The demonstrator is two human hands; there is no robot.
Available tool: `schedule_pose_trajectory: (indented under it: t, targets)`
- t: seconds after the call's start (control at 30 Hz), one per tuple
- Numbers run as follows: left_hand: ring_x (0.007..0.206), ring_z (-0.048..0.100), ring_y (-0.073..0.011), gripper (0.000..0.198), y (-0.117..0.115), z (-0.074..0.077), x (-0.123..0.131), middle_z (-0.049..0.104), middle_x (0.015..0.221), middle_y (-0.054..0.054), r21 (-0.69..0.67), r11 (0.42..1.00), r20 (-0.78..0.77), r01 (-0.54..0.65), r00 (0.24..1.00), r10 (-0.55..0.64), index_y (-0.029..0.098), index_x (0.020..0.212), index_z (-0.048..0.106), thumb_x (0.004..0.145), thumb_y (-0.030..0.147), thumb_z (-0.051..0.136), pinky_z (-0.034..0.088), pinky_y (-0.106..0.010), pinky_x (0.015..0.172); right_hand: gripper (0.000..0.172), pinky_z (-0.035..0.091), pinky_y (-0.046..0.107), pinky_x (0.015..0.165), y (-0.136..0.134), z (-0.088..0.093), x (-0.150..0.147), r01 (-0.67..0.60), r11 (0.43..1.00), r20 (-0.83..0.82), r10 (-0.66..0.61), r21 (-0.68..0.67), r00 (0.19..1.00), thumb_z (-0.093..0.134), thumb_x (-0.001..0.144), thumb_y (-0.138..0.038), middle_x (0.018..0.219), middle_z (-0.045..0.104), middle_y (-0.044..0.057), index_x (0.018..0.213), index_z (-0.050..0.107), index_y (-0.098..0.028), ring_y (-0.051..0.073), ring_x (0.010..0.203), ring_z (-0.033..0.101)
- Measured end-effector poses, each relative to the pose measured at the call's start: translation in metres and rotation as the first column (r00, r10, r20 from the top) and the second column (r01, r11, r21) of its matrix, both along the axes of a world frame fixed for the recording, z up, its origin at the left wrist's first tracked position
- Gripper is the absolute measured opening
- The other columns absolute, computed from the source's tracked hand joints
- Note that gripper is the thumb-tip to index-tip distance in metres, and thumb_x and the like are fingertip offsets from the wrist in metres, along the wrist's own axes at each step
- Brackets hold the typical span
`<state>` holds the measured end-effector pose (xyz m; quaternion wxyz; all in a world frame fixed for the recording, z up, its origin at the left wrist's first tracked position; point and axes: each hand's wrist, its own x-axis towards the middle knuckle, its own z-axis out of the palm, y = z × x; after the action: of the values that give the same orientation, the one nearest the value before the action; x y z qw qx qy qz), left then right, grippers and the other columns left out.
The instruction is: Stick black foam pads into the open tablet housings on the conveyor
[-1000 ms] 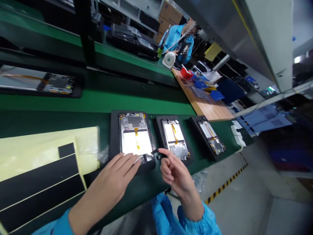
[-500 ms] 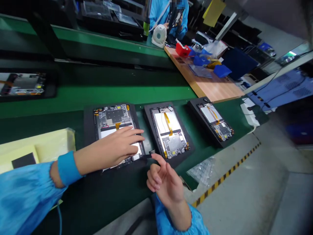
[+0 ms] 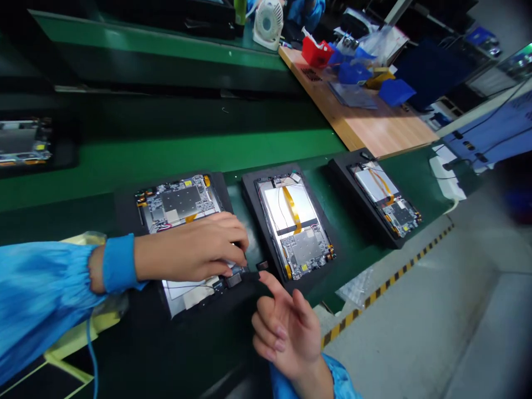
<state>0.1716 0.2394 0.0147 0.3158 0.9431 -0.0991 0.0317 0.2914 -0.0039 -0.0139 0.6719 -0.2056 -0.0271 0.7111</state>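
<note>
Left hand (image 3: 199, 246): palm down across the left opened tablet (image 3: 180, 200), fingers bent and close together, tips near the tablet's near right corner. Cannot tell whether thumb and forefinger pinch anything there. Right hand (image 3: 286, 327): palm up at the near edge of the bench (image 3: 353, 260), forefinger extended, thumb raised apart from it, remaining fingers curled. Short black strip (image 3: 251, 276) touches the forefinger's tip; its other end reaches the near right corner of the left tablet.

Left tablet rests on a black foam block (image 3: 124, 200) toward the near edge of the bench, circuit board facing the far edge, white battery partly covered by the left hand.

Middle tablet (image 3: 297, 221) just to its right, turned the other way: circuit board toward the near edge, orange ribbon down the battery. Right tablet (image 3: 384, 194) lies toward the right end, same way round as the middle one. Each sits on black foam.

Also noted: yellow sheet (image 3: 68, 343) at the near left, partly behind the left sleeve (image 3: 45, 299); clear plastic bag (image 3: 355, 288) by the near edge; white power strip (image 3: 446, 177) at the right end.
</note>
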Motion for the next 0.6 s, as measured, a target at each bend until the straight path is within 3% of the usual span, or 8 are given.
schedule_pose_trajectory:
  t: [0.07, 0.2, 0.4, 0.6]
  targets:
    - [0.104, 0.061, -0.0220, 0.009, 0.000, -0.002, 0.000, 0.070, 0.110, -0.003, -0.030, 1.000, 0.032, -0.008, 0.999, 0.009, 0.025, 0.100, 0.074, 0.098, 0.018, 0.070, 0.043, -0.037, 0.096, 0.046, 0.031, 0.016, 0.041, 0.001, 0.000, 0.000, -0.005, 1.000, -0.006, 0.005, 0.008, 1.000, 0.063, 0.100, -0.058, 0.059, 0.041, -0.010, 0.132, 0.068, -0.026, 0.008, 0.044, 0.022]
    - [0.093, 0.058, -0.0190, 0.014, -0.002, -0.001, 0.003, 0.067, 0.098, -0.001, -0.075, 0.997, 0.022, -0.023, 0.999, 0.025, 0.022, 0.088, 0.072, 0.098, 0.013, 0.069, 0.038, -0.034, 0.088, 0.049, 0.033, 0.017, 0.040, 0.003, -0.001, -0.002, -0.026, 1.000, 0.016, 0.026, -0.015, 1.000, 0.065, 0.098, -0.061, 0.058, 0.041, -0.010, 0.133, 0.067, -0.026, 0.008, 0.043, 0.024]
    - [0.084, 0.057, -0.0143, 0.020, -0.001, 0.005, 0.019, 0.066, 0.084, 0.005, -0.212, 0.976, -0.122, -0.055, 0.992, 0.029, 0.022, 0.079, 0.070, 0.092, 0.007, 0.076, 0.034, -0.032, 0.085, 0.053, 0.034, 0.016, 0.038, 0.006, -0.002, -0.008, -0.048, 0.999, -0.013, 0.048, 0.000, 0.999, 0.064, 0.099, -0.060, 0.059, 0.047, -0.009, 0.138, 0.065, -0.025, 0.008, 0.042, 0.027]
    - [0.083, 0.058, -0.0139, 0.022, 0.004, 0.007, 0.028, 0.069, 0.082, 0.006, -0.220, 0.975, -0.178, -0.026, 0.984, -0.014, 0.022, 0.076, 0.071, 0.091, 0.006, 0.075, 0.034, -0.032, 0.084, 0.057, 0.034, 0.015, 0.037, 0.006, -0.005, -0.012, -0.083, 0.996, -0.010, 0.083, -0.030, 0.997, 0.064, 0.099, -0.061, 0.059, 0.049, -0.009, 0.143, 0.062, -0.026, 0.008, 0.042, 0.027]
